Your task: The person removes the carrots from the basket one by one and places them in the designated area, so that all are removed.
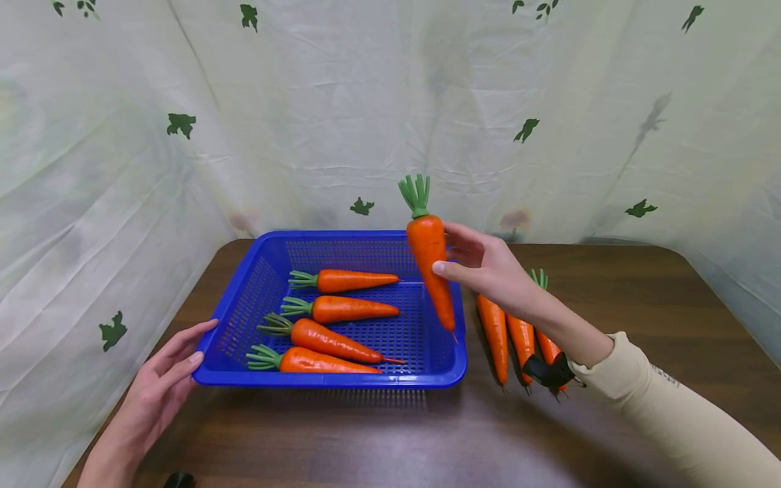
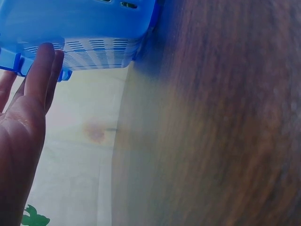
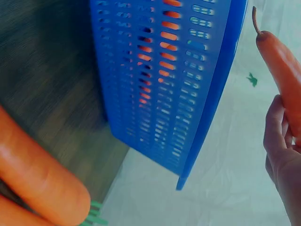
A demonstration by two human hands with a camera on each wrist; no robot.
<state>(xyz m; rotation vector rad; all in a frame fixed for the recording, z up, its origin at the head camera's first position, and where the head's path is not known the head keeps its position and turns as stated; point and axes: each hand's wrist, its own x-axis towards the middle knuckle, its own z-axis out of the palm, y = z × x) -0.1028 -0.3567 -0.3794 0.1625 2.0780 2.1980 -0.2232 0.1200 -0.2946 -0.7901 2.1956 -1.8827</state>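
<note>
A blue plastic basket (image 1: 332, 381) with slotted walls stands on the table, several carrots (image 1: 355, 310) lying in it with their green stubs to the left. My left hand (image 1: 152, 383) holds its left rim near the front corner, fingers against the outer wall (image 2: 89, 52) in the left wrist view. Above the basket's right side my right hand (image 1: 488, 268) grips a carrot (image 1: 429, 261) between thumb and fingers, green top up and tip down. In the right wrist view this carrot (image 3: 282, 66) appears at the right edge.
Three more carrots (image 1: 493, 339) lie side by side on the brown wooden table (image 1: 634, 298), right of the basket, partly beneath my right forearm. A pale curtain (image 1: 342, 115) with green leaf shapes hangs behind and at the sides. A black strap (image 1: 546, 371) circles the right wrist.
</note>
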